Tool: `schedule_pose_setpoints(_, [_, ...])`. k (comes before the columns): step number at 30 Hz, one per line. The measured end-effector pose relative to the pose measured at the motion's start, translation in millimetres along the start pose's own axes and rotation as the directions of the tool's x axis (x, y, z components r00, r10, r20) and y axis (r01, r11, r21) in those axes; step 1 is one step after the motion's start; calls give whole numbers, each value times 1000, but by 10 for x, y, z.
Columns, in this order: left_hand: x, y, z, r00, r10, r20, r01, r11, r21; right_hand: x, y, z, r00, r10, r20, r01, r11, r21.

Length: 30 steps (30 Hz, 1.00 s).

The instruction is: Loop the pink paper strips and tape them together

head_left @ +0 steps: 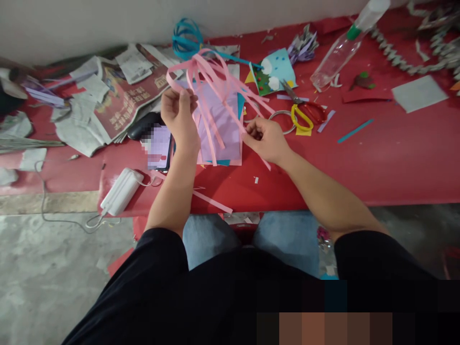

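Pink paper strips [215, 86], one bunch, pinched by left hand [178, 112] fingers, right hand [265, 139] fingers gripping one strip end.

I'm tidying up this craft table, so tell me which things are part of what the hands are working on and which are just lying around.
In hand:
left hand gripping the pink paper strips
right hand pinching one strip's end
stacked paper sheets beneath them

Lying about:
scissors
newspaper
phone
white power bank
clear bottle
blue paper strips

Single head-worn view — looking forward and down, close over the red table [395, 163], lap below
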State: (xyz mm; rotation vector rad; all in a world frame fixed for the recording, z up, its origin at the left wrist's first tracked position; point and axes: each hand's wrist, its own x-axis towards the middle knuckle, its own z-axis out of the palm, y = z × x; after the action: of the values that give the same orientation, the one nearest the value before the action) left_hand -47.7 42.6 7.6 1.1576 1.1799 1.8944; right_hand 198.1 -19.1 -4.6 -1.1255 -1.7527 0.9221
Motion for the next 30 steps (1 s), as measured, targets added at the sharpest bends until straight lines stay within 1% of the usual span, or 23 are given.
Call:
schedule_pose_setpoints(3, [-107,-6,88,996,-41,82,38,999,33,-3,-9,20,1000,-5,-10,5,999,50])
schedule_pose_setpoints(5, [-213,2,157,995,-27,98,22,998,56,-11,-19,36,1000,-5,-12,6,998,62])
schedule_pose_setpoints(7, [-306,15,206,995,20,101,-31,994,109,-20,-27,51,1000,-2,-4,3,998,59])
schedule_pose_setpoints(8, [-339,22,219,994,51,101,-67,984,163,-25,-30,58,1000,1,2,-1,999,54])
schedule_pose_setpoints(10, [-372,25,221,989,105,103,-131,949,288,-33,-35,69,1000,4,9,-5,999,45])
schedule_pose_setpoints(12, [-371,9,203,985,135,108,-165,922,350,-41,-42,76,1000,4,13,-5,999,44])
schedule_pose_setpoints(17, [-318,-116,142,966,208,152,-241,935,259,-51,-60,81,1000,6,14,-7,998,64])
schedule_pose_setpoints(22, [-274,-219,107,946,262,190,-302,924,232,-39,-50,77,1000,-6,2,6,996,92])
schedule_pose_setpoints(25, [-270,-212,116,944,279,175,-313,926,211,-34,-41,78,1000,-5,2,5,995,98])
schedule_pose_setpoints(30, [-281,-139,155,936,320,144,-344,918,196,-37,-30,83,1000,13,12,-14,995,96])
